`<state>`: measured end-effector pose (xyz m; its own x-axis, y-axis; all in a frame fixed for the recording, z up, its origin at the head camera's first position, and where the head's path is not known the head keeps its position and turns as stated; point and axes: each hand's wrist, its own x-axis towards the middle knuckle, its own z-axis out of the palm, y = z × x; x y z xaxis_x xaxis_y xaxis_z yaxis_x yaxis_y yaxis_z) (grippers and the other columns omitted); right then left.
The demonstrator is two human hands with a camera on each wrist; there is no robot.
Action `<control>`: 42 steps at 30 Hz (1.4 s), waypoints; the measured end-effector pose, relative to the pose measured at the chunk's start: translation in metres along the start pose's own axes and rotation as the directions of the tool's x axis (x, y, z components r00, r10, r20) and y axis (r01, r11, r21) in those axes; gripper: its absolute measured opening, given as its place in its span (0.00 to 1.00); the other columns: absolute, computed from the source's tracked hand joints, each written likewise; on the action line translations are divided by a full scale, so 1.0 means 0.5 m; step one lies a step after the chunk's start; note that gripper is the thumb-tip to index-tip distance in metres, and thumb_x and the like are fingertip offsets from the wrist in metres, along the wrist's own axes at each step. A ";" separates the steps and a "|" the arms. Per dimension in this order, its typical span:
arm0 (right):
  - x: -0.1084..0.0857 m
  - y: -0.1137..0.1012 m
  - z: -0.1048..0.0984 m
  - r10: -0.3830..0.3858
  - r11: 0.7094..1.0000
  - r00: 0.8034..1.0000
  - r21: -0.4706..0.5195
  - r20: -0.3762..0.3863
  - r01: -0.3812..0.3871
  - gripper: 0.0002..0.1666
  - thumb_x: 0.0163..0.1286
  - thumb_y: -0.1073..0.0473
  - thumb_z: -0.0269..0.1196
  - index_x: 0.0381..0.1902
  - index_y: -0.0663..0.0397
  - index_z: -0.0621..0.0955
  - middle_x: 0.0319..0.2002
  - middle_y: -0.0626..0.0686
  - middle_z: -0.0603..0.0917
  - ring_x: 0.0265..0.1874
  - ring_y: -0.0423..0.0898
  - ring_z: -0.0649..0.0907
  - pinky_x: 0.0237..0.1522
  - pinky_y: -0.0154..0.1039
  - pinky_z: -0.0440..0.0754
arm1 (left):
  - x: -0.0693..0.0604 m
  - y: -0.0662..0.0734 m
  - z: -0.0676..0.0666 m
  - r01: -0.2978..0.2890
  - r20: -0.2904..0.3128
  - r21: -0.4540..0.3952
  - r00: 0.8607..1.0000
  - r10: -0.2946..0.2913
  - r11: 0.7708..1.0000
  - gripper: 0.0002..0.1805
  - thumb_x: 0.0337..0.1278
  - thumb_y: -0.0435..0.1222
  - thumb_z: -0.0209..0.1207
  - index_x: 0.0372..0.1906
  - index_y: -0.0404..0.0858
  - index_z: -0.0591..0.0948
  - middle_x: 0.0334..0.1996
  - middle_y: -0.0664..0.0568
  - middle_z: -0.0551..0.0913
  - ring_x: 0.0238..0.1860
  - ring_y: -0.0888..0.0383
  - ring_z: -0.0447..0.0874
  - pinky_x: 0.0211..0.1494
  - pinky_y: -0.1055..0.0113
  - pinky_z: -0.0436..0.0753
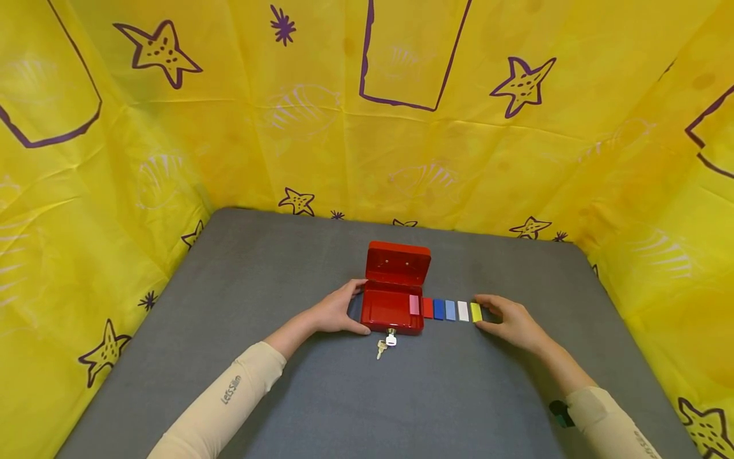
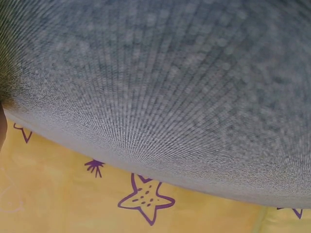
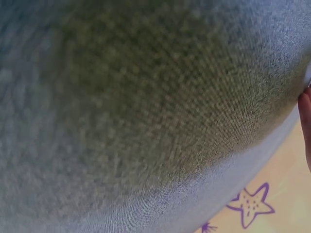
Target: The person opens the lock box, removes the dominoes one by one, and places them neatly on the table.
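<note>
A red metal cash box [image 1: 381, 308] stands on the table with its lid [image 1: 398, 262] raised. My left hand [image 1: 335, 310] grips the box's left side, thumb at the front corner and fingers at the back. Inside, toward the right, lies a pink block [image 1: 414, 305]. From the box's right side runs a row of blocks: red [image 1: 427, 308], dark blue [image 1: 438, 309], light blue [image 1: 450, 310], white [image 1: 462, 311] and yellow [image 1: 476, 312]. My right hand [image 1: 512, 322] pinches the yellow block at its two ends. The wrist views show only a sliver of each hand.
One key [image 1: 391, 339] sits in the lock at the box's front, and a second key [image 1: 381, 349] hangs or lies beside it. The grey table [image 1: 367, 408] is enclosed by yellow cloth [image 1: 344, 146] with sea-life drawings at the back and sides.
</note>
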<state>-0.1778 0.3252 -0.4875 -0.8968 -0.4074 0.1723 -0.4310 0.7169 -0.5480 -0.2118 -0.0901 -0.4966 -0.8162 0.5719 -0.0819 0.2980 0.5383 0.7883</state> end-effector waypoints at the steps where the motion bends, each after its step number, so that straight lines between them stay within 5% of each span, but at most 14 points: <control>1: 0.000 -0.001 0.001 0.001 1.000 1.000 -0.007 -0.003 -0.002 0.31 0.56 0.63 0.74 0.56 0.66 0.78 0.52 0.61 0.82 0.50 0.57 0.82 0.49 0.51 0.80 | 0.000 -0.001 0.000 0.002 0.001 0.003 1.000 -0.002 1.000 0.56 0.38 0.47 0.77 0.72 0.39 0.57 0.67 0.47 0.67 0.68 0.52 0.65 0.69 0.54 0.65; 5: 0.003 -0.003 0.005 0.003 1.000 1.000 -0.030 -0.029 -0.004 0.32 0.57 0.61 0.74 0.58 0.66 0.77 0.53 0.61 0.82 0.50 0.58 0.83 0.50 0.50 0.80 | 0.000 -0.001 0.000 0.012 0.006 -0.002 1.000 -0.012 1.000 0.56 0.38 0.47 0.77 0.72 0.40 0.57 0.67 0.48 0.67 0.67 0.52 0.65 0.69 0.54 0.66; 10: 0.006 -0.008 0.012 0.031 0.999 0.996 -0.024 -0.078 -0.033 0.31 0.58 0.59 0.73 0.58 0.62 0.78 0.53 0.58 0.83 0.50 0.55 0.83 0.53 0.34 0.77 | 0.000 0.002 0.000 0.025 0.010 -0.003 1.000 -0.025 1.000 0.56 0.38 0.47 0.77 0.72 0.41 0.57 0.68 0.49 0.66 0.68 0.52 0.65 0.69 0.53 0.66; 14: 0.009 -0.016 0.016 0.115 0.992 0.989 0.069 -0.090 -0.109 0.31 0.59 0.57 0.73 0.59 0.60 0.78 0.53 0.58 0.83 0.51 0.56 0.83 0.53 0.38 0.79 | 0.000 0.003 0.000 0.024 0.008 0.002 1.000 -0.024 1.000 0.56 0.38 0.46 0.77 0.72 0.41 0.57 0.68 0.49 0.66 0.68 0.52 0.65 0.69 0.54 0.66; 17: 0.011 -0.024 0.019 0.196 0.970 0.977 0.163 -0.079 -0.181 0.30 0.61 0.56 0.72 0.60 0.58 0.78 0.54 0.59 0.82 0.51 0.56 0.83 0.51 0.48 0.80 | 0.000 0.002 0.000 0.027 0.007 -0.001 1.000 -0.027 1.000 0.56 0.38 0.46 0.77 0.72 0.41 0.57 0.68 0.48 0.66 0.68 0.52 0.65 0.69 0.53 0.66; 21: 0.015 -0.043 0.020 0.248 0.932 0.967 0.289 -0.065 -0.220 0.29 0.63 0.56 0.70 0.60 0.61 0.77 0.55 0.62 0.81 0.53 0.58 0.82 0.52 0.47 0.79 | 0.001 -0.001 0.001 0.022 0.005 -0.003 1.000 -0.022 1.000 0.56 0.38 0.46 0.77 0.72 0.41 0.57 0.68 0.48 0.67 0.68 0.52 0.65 0.69 0.53 0.66; 27: 0.024 -0.070 0.016 0.293 0.867 0.955 0.435 -0.050 -0.243 0.28 0.66 0.58 0.67 0.61 0.65 0.75 0.55 0.65 0.80 0.54 0.57 0.80 0.49 0.26 0.77 | 0.001 -0.001 0.001 0.014 0.002 0.007 1.000 -0.014 1.000 0.56 0.38 0.47 0.77 0.72 0.40 0.57 0.68 0.48 0.67 0.68 0.51 0.65 0.70 0.53 0.65; 34: 0.038 -0.058 0.026 0.312 0.834 0.948 0.494 -0.052 -0.247 0.29 0.67 0.54 0.66 0.61 0.63 0.75 0.56 0.63 0.80 0.50 0.38 0.80 0.49 0.24 0.75 | 0.001 0.000 0.001 0.015 0.009 0.007 1.000 -0.015 1.000 0.56 0.38 0.47 0.77 0.72 0.40 0.57 0.68 0.48 0.66 0.68 0.52 0.65 0.70 0.53 0.65; 42: 0.068 -0.099 0.032 0.253 0.821 0.967 0.538 -0.039 -0.193 0.28 0.67 0.58 0.66 0.60 0.68 0.75 0.56 0.67 0.79 0.52 0.45 0.81 0.51 0.25 0.75 | 0.001 -0.001 0.000 0.010 0.007 -0.001 1.000 -0.010 1.000 0.56 0.38 0.47 0.77 0.72 0.39 0.57 0.68 0.47 0.66 0.68 0.51 0.65 0.69 0.53 0.65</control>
<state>-0.1856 0.2669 -0.4676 -0.9798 -0.1907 0.0598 -0.1270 0.3626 -0.9233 -0.2122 -0.0900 -0.4972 -0.8158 0.5707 -0.0941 0.2892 0.5434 0.7880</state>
